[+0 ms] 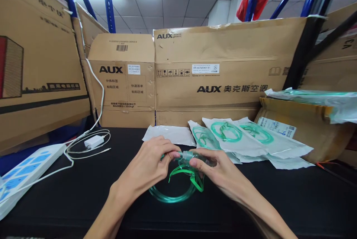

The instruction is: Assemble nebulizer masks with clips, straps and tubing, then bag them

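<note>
Both hands meet over the middle of the black table. My left hand (156, 159) pinches the end of a green plastic tube, close to a clear connector (186, 155). Wrapped around a clear green oxygen mask (200, 153), my right hand (214, 164) hides much of it. The connector lies between the two hands; whether the tube is fully seated on it I cannot tell. A bright green elastic strap (195, 179) hangs below the fingers. Beneath them, the coiled green tubing (173, 198) rests on the table.
Several sealed pouches (251, 138) with green tubing lie at the back right, beside a carton (301, 127). A flat white pouch (169, 134) is behind my hands. At left are a power strip (30, 168) and a white cable with adapter (94, 142). Large cardboard boxes (223, 53) wall the back.
</note>
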The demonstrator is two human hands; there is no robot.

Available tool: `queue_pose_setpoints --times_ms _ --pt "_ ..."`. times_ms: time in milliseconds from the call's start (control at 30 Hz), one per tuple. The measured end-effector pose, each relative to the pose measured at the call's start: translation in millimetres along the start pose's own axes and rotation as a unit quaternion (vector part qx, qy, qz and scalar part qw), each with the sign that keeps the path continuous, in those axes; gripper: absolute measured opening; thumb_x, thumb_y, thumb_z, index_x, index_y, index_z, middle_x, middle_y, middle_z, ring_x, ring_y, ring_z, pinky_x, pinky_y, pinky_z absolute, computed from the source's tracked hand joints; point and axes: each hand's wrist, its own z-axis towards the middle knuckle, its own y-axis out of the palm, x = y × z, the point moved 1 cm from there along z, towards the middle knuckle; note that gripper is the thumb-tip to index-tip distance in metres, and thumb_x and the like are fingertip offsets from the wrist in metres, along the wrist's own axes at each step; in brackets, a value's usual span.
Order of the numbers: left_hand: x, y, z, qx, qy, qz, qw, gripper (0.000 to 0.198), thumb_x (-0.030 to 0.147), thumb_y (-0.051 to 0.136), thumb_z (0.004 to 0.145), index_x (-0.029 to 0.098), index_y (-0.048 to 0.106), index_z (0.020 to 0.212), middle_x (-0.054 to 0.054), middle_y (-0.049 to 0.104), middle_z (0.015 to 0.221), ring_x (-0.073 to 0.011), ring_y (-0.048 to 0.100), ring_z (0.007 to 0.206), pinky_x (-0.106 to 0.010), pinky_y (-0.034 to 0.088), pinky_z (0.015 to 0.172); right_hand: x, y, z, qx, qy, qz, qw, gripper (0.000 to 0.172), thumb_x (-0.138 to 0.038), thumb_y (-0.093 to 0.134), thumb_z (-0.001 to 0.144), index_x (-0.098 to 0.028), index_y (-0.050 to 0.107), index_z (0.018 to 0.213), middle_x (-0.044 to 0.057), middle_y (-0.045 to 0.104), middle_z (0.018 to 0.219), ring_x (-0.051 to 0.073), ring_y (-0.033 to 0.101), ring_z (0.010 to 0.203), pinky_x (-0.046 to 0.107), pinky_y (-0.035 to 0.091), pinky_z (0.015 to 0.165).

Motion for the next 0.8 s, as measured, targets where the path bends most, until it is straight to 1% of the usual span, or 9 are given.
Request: queue_pose_setpoints --times_ms 100,167,267,367,433,567,667,733,800 --pt "-0.4 0.1 0.4 -0.002 -0.010 -0.001 1.000 0.019 0.008 0.059 0.096 0.021 0.073 0.096 0.003 0.068 0.083 -0.0165 0.059 0.082 -0.030 0.042 0.076 2.2 1.0 -0.2 0.010 -0.009 -0.017 1.000 0.037 -0.057 0.066 0.086 -0.022 0.077 0.091 0.005 0.070 0.085 0.020 0.056 0.070 0.030 0.040 0.059" --pt "-0.4 0.1 0.4 -0.007 -0.019 0.001 1.000 0.019 0.008 0.060 0.096 0.021 0.074 0.094 0.003 0.068 0.082 -0.0163 0.059 0.082 -0.030 0.042 0.077 2.2 2.0 -0.2 0.013 -0.002 -0.020 1.000 0.038 -0.056 0.067 0.085 -0.022 0.079 0.096 0.006 0.073 0.089 0.021 0.058 0.069 0.031 0.042 0.060" --pt "-0.1 -0.3 -0.1 -0.014 -0.027 0.000 1.000 0.020 0.007 0.060 0.095 0.021 0.074 0.092 0.004 0.068 0.081 -0.0159 0.059 0.080 -0.030 0.041 0.076 0.7 3.9 0.7 0.013 0.002 -0.015 1.000 0.036 -0.052 0.068 0.085 -0.022 0.078 0.102 0.006 0.076 0.091 0.022 0.061 0.072 0.032 0.045 0.062" --pt "-0.6 -0.8 0.0 -0.017 -0.034 -0.005 0.999 0.021 0.005 0.060 0.093 0.021 0.074 0.090 0.004 0.068 0.080 -0.0152 0.060 0.078 -0.029 0.041 0.075 -0.4 5.6 1.2 0.010 -0.019 -0.008 1.000 0.026 -0.043 0.069 0.087 -0.023 0.079 0.102 0.005 0.078 0.097 0.025 0.066 0.086 0.033 0.049 0.073" --pt "-1.1 -1.0 0.4 -0.019 -0.039 -0.006 0.999 0.021 0.005 0.060 0.093 0.021 0.074 0.089 0.004 0.068 0.079 -0.0149 0.060 0.077 -0.028 0.041 0.074 -0.4 6.4 0.8 0.014 -0.030 -0.013 0.999 0.022 -0.038 0.069 0.089 -0.024 0.079 0.102 0.003 0.079 0.101 0.025 0.068 0.090 0.033 0.050 0.078" --pt "-0.8 0.0 1.2 -0.024 -0.048 -0.005 0.999 0.021 0.007 0.060 0.093 0.021 0.075 0.089 0.004 0.068 0.078 -0.0148 0.060 0.076 -0.028 0.040 0.074 -0.5 6.0 0.6 0.023 -0.027 -0.029 0.999 0.024 -0.037 0.071 0.089 -0.023 0.078 0.107 0.002 0.080 0.107 0.026 0.069 0.097 0.033 0.050 0.083" --pt "-0.6 1.8 1.9 -0.031 -0.061 -0.003 0.998 0.020 0.011 0.059 0.095 0.022 0.076 0.091 0.003 0.070 0.080 -0.0158 0.061 0.078 -0.028 0.040 0.076 -2.3 3.4 2.2 0.005 -0.032 -0.055 0.998 0.024 -0.038 0.071 0.090 -0.022 0.077 0.107 0.003 0.080 0.103 0.027 0.070 0.099 0.035 0.051 0.085" --pt "-1.6 2.5 1.8 -0.047 -0.078 -0.008 0.996 0.019 0.015 0.059 0.096 0.023 0.076 0.095 0.003 0.072 0.084 -0.0166 0.062 0.079 -0.029 0.041 0.078 -3.1 1.1 2.7 -0.009 -0.048 -0.084 0.995 0.023 -0.039 0.071 0.091 -0.022 0.077 0.106 0.002 0.080 0.102 0.027 0.071 0.098 0.036 0.051 0.086" --pt "-3.7 2.0 0.0 -0.080 -0.103 -0.026 0.991 0.019 0.021 0.058 0.098 0.024 0.076 0.098 0.003 0.074 0.087 -0.0172 0.064 0.082 -0.028 0.041 0.079 -2.1 -0.9 1.9 -0.004 -0.072 -0.120 0.990 0.024 -0.040 0.073 0.090 -0.024 0.077 0.107 0.002 0.080 0.108 0.027 0.071 0.103 0.037 0.051 0.092"
